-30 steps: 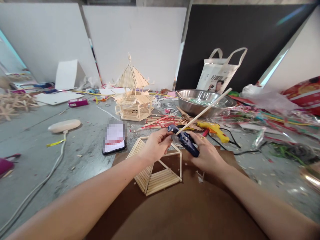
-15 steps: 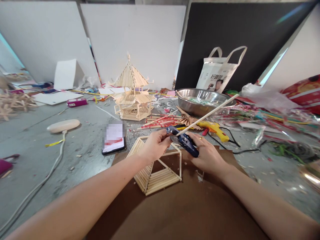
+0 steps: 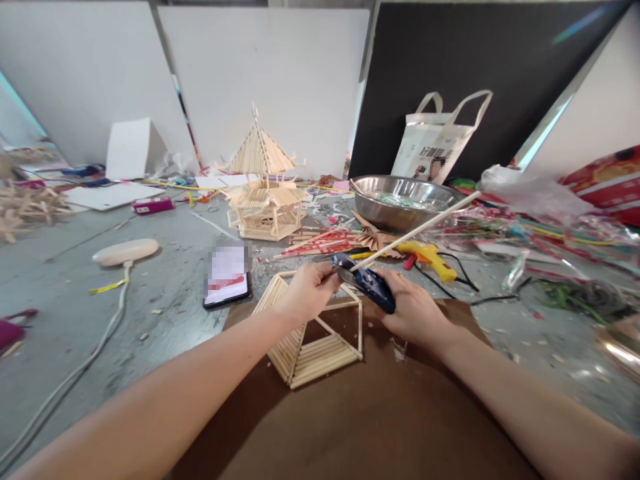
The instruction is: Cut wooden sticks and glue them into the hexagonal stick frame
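Observation:
My right hand [image 3: 417, 307] is wrapped round a pair of blue-handled cutters [image 3: 373, 288], whose metal part points left. A long pale wooden stick [image 3: 417, 230] crosses the cutters' jaws and slants up to the right. At its lower end, the fingers of my left hand [image 3: 310, 290] are pinched together beside the jaws. Below both hands lies a roof-like frame of wooden sticks [image 3: 320, 363], its front and left panels covered with sticks and its right part open. My left hand hides part of this frame.
A finished-looking stick pagoda [image 3: 263, 193] stands behind, near a steel bowl [image 3: 400, 217]. A yellow glue gun [image 3: 433, 260] with a black cable lies right. A phone [image 3: 227, 277] and a white corded device [image 3: 125, 252] are left. Brown paper [image 3: 390, 420] covers the front.
Hardly anything differs. The hands, cutters and stick stay in the same arrangement, and the whole view has shifted slightly.

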### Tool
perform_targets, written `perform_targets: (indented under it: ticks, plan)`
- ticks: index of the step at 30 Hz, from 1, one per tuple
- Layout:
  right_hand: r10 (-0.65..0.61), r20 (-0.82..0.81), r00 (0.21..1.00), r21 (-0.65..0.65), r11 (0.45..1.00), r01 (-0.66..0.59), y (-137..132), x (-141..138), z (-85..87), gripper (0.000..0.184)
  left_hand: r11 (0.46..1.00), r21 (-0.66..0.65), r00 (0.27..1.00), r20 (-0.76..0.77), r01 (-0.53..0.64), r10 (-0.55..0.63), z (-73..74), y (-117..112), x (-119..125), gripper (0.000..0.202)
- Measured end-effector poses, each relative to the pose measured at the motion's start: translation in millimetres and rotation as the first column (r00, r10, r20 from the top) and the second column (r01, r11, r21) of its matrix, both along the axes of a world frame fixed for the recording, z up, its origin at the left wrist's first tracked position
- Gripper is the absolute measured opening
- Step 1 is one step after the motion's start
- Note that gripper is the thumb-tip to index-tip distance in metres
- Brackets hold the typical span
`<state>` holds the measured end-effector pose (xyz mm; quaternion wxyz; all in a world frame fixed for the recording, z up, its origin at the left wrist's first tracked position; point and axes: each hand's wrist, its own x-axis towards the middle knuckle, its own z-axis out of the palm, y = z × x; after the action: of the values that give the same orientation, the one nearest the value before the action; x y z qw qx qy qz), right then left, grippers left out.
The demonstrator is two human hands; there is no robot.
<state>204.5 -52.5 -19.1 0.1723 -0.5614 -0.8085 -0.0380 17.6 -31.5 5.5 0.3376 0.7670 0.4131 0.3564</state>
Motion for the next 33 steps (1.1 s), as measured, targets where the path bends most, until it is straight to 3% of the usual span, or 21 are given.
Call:
perform_targets:
  ticks: [7, 18, 25, 33]
  plan:
    - [-0.048, 0.033, 0.998, -0.041, 0.998, 0.049, -1, -1, 2.1, 0.047, 1.000, 0.030, 1.000, 0.030, 0.010, -0.011, 1.9, -2, 0, 0.021]
    - [-0.069, 0.103, 0.992, -0.144, 0.986, 0.083, 2, -1, 6.0, 0.046, 1.000, 0.003, 1.000, 0.023, -0.019, 0.019, -9.2, 6, -1, 0.032]
    - [-0.025, 0.045, 0.999, -0.227, 0.973, 0.035, 0, -4, 14.6, 0.020, 0.997, -0.063, 0.999, 0.023, -0.032, 0.033, -15.2, 10, 0, 0.030]
    - [-0.038, -0.038, 0.999, -0.325, 0.946, 0.024, -2, -7, 17.6, 0.013, 0.991, -0.107, 0.995, -0.054, -0.085, 0.080, -22.1, 14, 3, 0.030]
